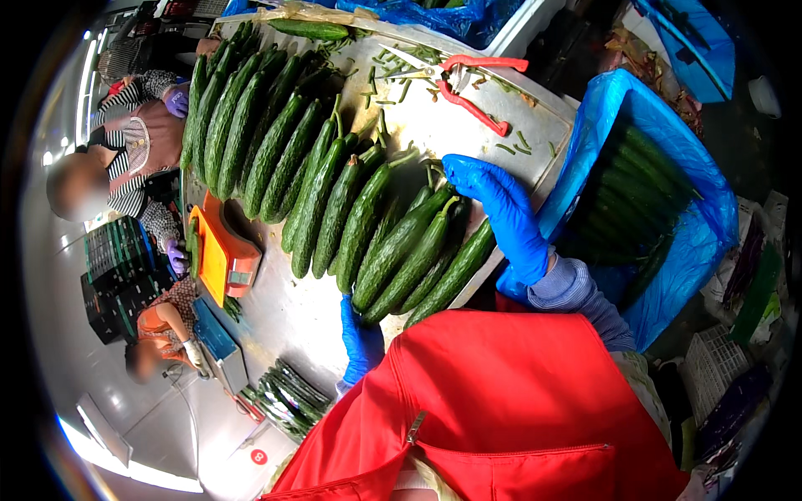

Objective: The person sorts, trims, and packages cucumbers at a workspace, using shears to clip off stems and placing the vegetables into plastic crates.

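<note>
Long green cucumbers (351,213) lie side by side in a thick row on a metal table (294,313). My left hand (361,341), in a blue glove, is at the lower ends of the nearer cucumbers, its index finger extended against one; the other fingers are partly hidden. Beside the stem ends at the right of the row is my right hand (498,210), also blue-gloved, with its fingers bent and close together; whether they pinch a stem is unclear. Red-handled pruning shears (460,81) lie with parted blades beyond it, among cut stems (406,91).
A blue-lined container (695,250) of cucumbers stands at the right. An orange scale (241,263) is on the table's left, wrapped cucumbers (291,401) at the lower left. Two co-workers (150,134) (166,319) stand beyond the table. A white crate (714,369) is lower right.
</note>
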A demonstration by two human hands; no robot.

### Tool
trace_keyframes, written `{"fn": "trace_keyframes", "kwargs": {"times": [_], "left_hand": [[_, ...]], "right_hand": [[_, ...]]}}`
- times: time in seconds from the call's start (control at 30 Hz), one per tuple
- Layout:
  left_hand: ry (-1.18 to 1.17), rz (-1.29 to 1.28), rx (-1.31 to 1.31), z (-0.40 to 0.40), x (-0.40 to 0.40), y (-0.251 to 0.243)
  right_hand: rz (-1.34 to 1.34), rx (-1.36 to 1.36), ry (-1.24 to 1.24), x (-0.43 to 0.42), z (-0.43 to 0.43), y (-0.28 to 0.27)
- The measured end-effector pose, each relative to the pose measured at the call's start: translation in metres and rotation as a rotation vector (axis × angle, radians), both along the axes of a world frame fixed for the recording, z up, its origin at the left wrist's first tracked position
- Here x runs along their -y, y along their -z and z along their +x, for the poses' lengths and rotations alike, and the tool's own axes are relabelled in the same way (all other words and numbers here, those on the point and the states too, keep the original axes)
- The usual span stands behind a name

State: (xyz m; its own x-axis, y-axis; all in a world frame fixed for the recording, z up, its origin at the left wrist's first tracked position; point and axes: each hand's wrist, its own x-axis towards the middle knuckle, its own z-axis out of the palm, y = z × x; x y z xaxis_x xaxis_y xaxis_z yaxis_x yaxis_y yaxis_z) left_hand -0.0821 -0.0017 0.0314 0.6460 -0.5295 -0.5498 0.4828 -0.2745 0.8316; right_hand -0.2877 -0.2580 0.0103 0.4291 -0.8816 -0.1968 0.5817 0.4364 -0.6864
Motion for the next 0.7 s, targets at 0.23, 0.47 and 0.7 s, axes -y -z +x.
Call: {"fn": "trace_keyframes", "kwargs": {"times": [0.23, 0.47, 0.7], "left_hand": [[-0.128, 0.12, -0.09, -0.004, 0.02, -0.035], [0.737, 0.374, 1.274, -0.021, 0.066, -0.081], [0.935, 0.396, 1.24, -0.021, 0.093, -0.053]], "right_hand": [[-0.052, -0.189, 0.102, 0.007, -0.042, -0.008], [0.057, -0.531, 0.347, 0.0, -0.116, -0.003], [0.083, -0.38, 0.364, -0.012, -0.115, -0.001]]}}
